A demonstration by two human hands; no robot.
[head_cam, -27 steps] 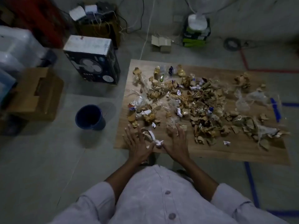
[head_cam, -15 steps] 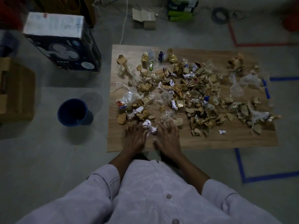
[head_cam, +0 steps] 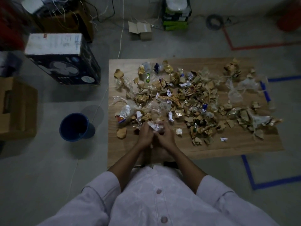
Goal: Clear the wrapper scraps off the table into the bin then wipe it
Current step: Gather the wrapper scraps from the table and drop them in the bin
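A low wooden table [head_cam: 236,147] is strewn with several crumpled gold, brown, white and clear wrapper scraps [head_cam: 192,98]. My left hand [head_cam: 145,136] and my right hand [head_cam: 165,136] are cupped together near the table's front left, fingers curled round a small bunch of white scraps [head_cam: 154,126] held between them. A blue bin [head_cam: 75,127] stands open on the floor, left of the table. A single white scrap [head_cam: 179,132] lies just right of my right hand.
A black fan carton [head_cam: 63,62] stands behind the bin. A brown cardboard box [head_cam: 14,108] is at the far left. Cables, a small open carton [head_cam: 140,29] and a green box [head_cam: 176,17] lie beyond the table. Blue tape [head_cam: 249,172] marks the floor at right.
My hands lay flat and apart on the table edge, then drew together and curled, bunching the white scraps between them. The view has shifted.
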